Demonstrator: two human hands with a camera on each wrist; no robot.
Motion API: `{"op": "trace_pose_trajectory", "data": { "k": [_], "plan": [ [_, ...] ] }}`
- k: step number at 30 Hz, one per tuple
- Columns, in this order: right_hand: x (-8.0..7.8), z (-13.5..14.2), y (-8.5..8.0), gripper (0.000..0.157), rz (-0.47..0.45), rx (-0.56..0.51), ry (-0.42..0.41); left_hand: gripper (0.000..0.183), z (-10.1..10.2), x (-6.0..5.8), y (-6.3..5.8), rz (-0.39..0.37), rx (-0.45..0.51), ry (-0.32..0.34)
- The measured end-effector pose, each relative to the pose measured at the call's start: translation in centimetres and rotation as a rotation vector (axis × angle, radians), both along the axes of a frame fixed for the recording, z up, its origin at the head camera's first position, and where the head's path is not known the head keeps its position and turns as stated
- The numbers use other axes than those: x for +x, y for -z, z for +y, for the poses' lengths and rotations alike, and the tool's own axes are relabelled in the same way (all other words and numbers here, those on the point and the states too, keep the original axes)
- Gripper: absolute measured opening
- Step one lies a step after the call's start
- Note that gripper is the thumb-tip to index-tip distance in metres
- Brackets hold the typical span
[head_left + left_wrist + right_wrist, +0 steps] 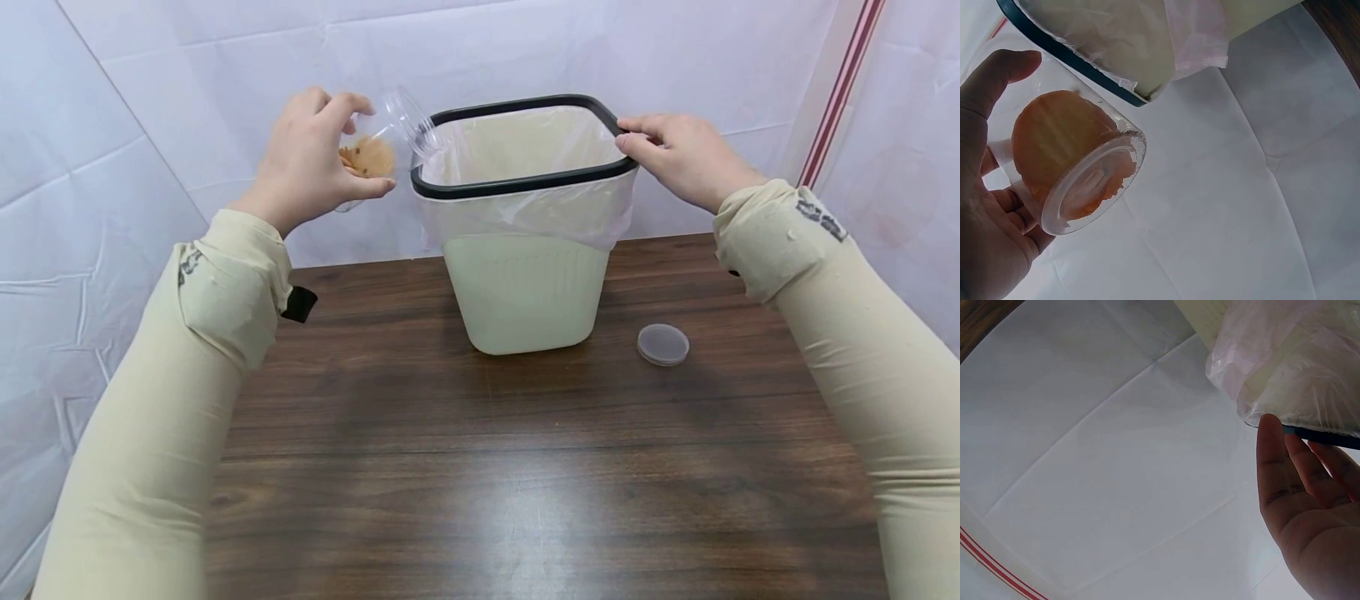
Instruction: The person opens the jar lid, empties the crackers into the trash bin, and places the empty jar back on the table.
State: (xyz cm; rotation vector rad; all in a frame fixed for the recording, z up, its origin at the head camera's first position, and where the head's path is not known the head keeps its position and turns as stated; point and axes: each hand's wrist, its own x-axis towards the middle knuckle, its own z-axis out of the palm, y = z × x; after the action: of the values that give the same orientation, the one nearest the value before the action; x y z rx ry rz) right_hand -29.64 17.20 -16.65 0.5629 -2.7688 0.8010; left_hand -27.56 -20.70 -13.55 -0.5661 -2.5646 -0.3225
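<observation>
My left hand grips a clear plastic jar around its side, thumb opposite the fingers. The jar lies tilted, its threaded mouth over the left rim of the trash bin. Thin, round, orange-brown pieces like crackers sit inside toward its base. The bin is pale green, upright, with a black rim ring and a translucent pinkish bag folded over its edge. At the bin's right rim, my right hand holds the black ring between thumb and fingertips, as the right wrist view also shows.
A round translucent lid lies flat on the dark wooden table, right of the bin's base. White sheeting hangs close behind the bin and along both sides. A red-striped band runs down the sheeting at the right.
</observation>
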Motion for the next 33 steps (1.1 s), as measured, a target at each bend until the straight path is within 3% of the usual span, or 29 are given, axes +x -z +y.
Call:
{"op": "trace_pose_trajectory", "data": {
  "k": [33],
  "plan": [
    [0.0,-0.3,0.0,0.056,-0.001,-0.004,0.006,0.072,0.4,0.1,-1.6,0.036,-0.156,0.002]
  ]
}}
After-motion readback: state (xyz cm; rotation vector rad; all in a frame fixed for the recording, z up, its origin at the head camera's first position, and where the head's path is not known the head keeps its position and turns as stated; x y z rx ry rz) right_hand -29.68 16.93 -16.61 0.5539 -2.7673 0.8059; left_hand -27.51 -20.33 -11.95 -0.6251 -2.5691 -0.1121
